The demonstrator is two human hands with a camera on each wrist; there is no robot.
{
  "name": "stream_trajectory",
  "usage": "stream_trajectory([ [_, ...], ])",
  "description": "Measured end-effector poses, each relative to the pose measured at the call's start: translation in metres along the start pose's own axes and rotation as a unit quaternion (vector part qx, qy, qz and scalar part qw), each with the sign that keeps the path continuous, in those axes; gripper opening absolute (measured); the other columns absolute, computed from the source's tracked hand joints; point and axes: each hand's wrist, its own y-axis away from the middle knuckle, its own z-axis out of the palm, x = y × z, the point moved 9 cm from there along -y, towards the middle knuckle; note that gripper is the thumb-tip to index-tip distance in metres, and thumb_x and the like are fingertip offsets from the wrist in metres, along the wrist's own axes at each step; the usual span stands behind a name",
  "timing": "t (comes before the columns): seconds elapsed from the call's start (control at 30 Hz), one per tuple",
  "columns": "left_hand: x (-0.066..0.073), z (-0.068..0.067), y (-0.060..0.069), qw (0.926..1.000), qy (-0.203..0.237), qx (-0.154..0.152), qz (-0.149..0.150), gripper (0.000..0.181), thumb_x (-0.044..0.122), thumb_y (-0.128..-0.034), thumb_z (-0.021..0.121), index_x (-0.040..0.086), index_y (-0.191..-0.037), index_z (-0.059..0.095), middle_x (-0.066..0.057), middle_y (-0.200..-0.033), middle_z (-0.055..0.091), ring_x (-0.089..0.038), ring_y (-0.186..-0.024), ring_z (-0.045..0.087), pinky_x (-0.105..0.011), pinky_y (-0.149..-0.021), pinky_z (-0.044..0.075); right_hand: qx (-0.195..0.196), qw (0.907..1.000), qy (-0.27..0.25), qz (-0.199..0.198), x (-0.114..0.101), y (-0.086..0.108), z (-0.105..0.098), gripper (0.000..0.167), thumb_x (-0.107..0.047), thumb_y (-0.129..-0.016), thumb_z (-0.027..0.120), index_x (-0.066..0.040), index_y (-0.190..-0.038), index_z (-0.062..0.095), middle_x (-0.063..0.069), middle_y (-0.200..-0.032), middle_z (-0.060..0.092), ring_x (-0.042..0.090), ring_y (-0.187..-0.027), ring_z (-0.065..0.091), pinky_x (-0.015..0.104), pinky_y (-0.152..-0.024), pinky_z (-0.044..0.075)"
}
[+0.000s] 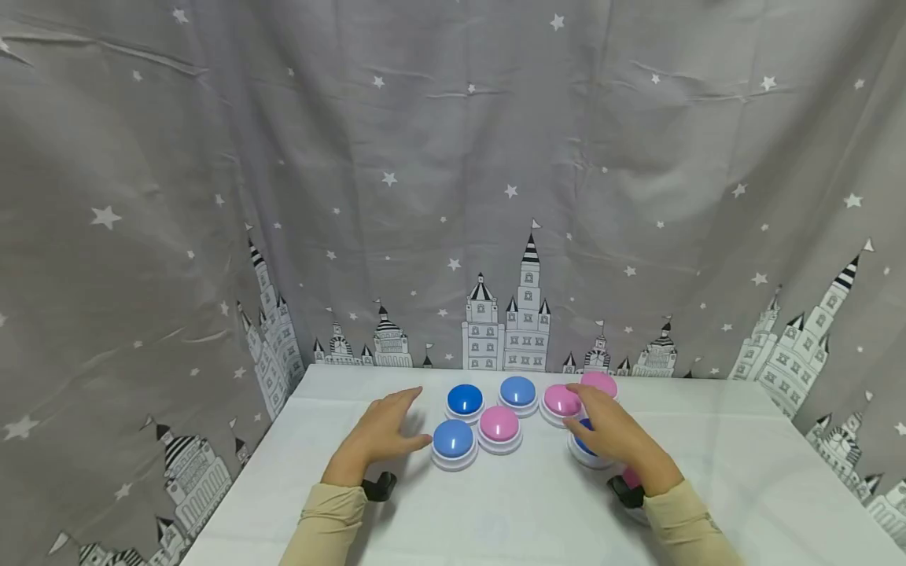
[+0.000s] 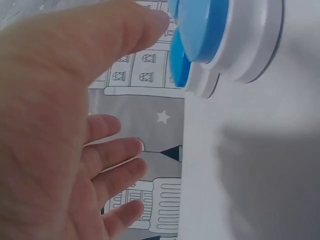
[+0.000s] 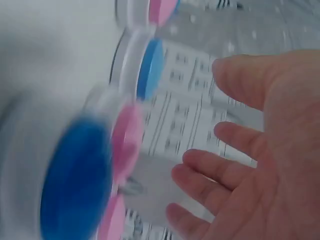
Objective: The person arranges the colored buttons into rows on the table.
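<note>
Several round push buttons with coloured domes and white bases stand on the white table. My left hand (image 1: 382, 431) is at the left of the group, fingers extended and holding nothing. Its thumb tip is close to a light blue button (image 1: 453, 440); in the left wrist view that light blue button (image 2: 205, 27) appears apart from the thumb. Over the right-hand buttons hovers my right hand (image 1: 614, 424), fingers loosely spread, palm bare. It partly hides a dark blue button (image 1: 583, 448) and a pink button (image 1: 561, 401). The right wrist view shows the dark blue button (image 3: 80, 180) blurred beside the hand.
A darker blue button (image 1: 465, 399), another light blue button (image 1: 518, 391) and a pink button (image 1: 499, 424) stand mid-table. Another pink button (image 1: 599, 383) is at the back right. One more pink button (image 1: 631, 477) lies partly under the right wrist. A grey castle-print curtain (image 1: 425, 196) hangs behind.
</note>
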Motion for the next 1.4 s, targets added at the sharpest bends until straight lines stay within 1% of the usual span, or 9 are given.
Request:
stream_trajectory([
  [0.1, 0.002, 0.006, 0.003, 0.9997, 0.02, -0.014, 0.0, 0.087, 0.042, -0.0798, 0.078, -0.002, -0.146, 0.043, -0.02, -0.143, 0.05, -0.038, -0.132, 0.045, -0.056, -0.108, 0.034, -0.008, 0.9992, -0.016, -0.035, -0.023, -0.007, 0.017, 0.058, -0.024, -0.094, 0.068, 0.001, -0.142, 0.046, 0.017, -0.14, 0.052, 0.035, -0.133, 0.045, 0.052, -0.11, 0.034],
  [0.23, 0.002, 0.019, 0.005, 0.9984, 0.036, -0.043, -0.007, 0.088, 0.044, -0.0818, 0.076, 0.0, -0.148, 0.04, -0.019, -0.145, 0.048, -0.037, -0.134, 0.043, -0.055, -0.109, 0.033, -0.04, 0.9955, -0.033, -0.08, -0.056, -0.02, 0.046, 0.054, -0.023, -0.095, 0.067, -0.001, -0.141, 0.048, 0.014, -0.138, 0.054, 0.031, -0.13, 0.048, 0.049, -0.109, 0.037],
  [0.43, 0.005, 0.029, 0.003, 0.9966, 0.056, -0.06, 0.004, 0.089, 0.046, -0.0793, 0.079, 0.003, -0.148, 0.041, -0.016, -0.144, 0.05, -0.034, -0.132, 0.046, -0.05, -0.11, 0.035, -0.068, 0.9879, -0.035, -0.135, -0.096, -0.038, 0.08, 0.048, -0.021, -0.094, 0.067, -0.006, -0.138, 0.052, 0.009, -0.118, 0.061, 0.022, -0.107, 0.055, 0.042, -0.094, 0.049],
  [0.57, 0.003, 0.034, 0.007, 0.9957, 0.062, -0.068, 0.005, 0.088, 0.043, -0.0746, 0.084, 0.006, -0.145, 0.045, -0.014, -0.142, 0.052, -0.033, -0.13, 0.048, -0.05, -0.109, 0.037, -0.072, 0.9802, -0.006, -0.184, -0.116, -0.044, 0.1, 0.046, -0.023, -0.094, 0.066, -0.008, -0.136, 0.054, 0.006, -0.119, 0.062, 0.021, -0.113, 0.055, 0.04, -0.101, 0.044],
  [0.67, 0.001, 0.041, 0.009, 0.9955, 0.058, -0.073, 0.012, 0.085, 0.041, -0.074, 0.085, 0.006, -0.143, 0.048, -0.012, -0.139, 0.055, -0.029, -0.129, 0.05, -0.047, -0.109, 0.038, -0.072, 0.9772, 0.024, -0.198, -0.121, -0.045, 0.11, 0.048, -0.026, -0.093, 0.067, -0.008, -0.135, 0.054, 0.005, -0.127, 0.06, 0.023, -0.124, 0.052, 0.045, -0.11, 0.036],
  [0.8, 0.005, 0.048, 0.009, 0.9954, 0.058, -0.066, 0.039, 0.075, 0.037, -0.0764, 0.085, 0.005, -0.137, 0.054, -0.008, -0.131, 0.061, -0.024, -0.123, 0.055, -0.042, -0.107, 0.04, -0.07, 0.9764, 0.036, -0.201, -0.12, -0.041, 0.115, 0.056, -0.03, -0.091, 0.07, -0.006, -0.137, 0.052, 0.009, -0.13, 0.059, 0.029, -0.128, 0.05, 0.052, -0.113, 0.03],
  [0.93, 0.009, 0.051, 0.007, 0.9936, 0.074, -0.062, 0.059, 0.071, 0.032, -0.0767, 0.086, 0.004, -0.135, 0.056, -0.006, -0.126, 0.064, -0.021, -0.118, 0.059, -0.041, -0.105, 0.043, -0.076, 0.9755, 0.04, -0.202, -0.117, -0.04, 0.118, 0.061, -0.036, -0.091, 0.07, -0.007, -0.141, 0.049, 0.01, -0.137, 0.056, 0.033, -0.134, 0.044, 0.055, -0.115, 0.024],
  [1.17, 0.007, 0.054, 0.004, 0.9891, 0.118, -0.072, 0.051, 0.067, 0.026, -0.0791, 0.085, 0.006, -0.136, 0.056, -0.002, -0.125, 0.064, -0.015, -0.113, 0.061, -0.036, -0.101, 0.046, -0.074, 0.9749, 0.029, -0.208, -0.117, -0.045, 0.118, 0.059, -0.034, -0.091, 0.071, -0.007, -0.139, 0.05, 0.008, -0.133, 0.058, 0.029, -0.133, 0.045, 0.053, -0.116, 0.021],
  [1.4, 0.009, 0.045, 0.009, 0.9866, 0.137, -0.075, 0.049, 0.061, 0.024, -0.0802, 0.084, 0.008, -0.134, 0.059, -0.001, -0.124, 0.065, -0.017, -0.111, 0.062, -0.038, -0.099, 0.048, -0.079, 0.9725, 0.011, -0.219, -0.124, -0.044, 0.118, 0.059, -0.034, -0.091, 0.071, -0.007, -0.139, 0.049, 0.006, -0.133, 0.058, 0.024, -0.132, 0.047, 0.046, -0.118, 0.021],
])
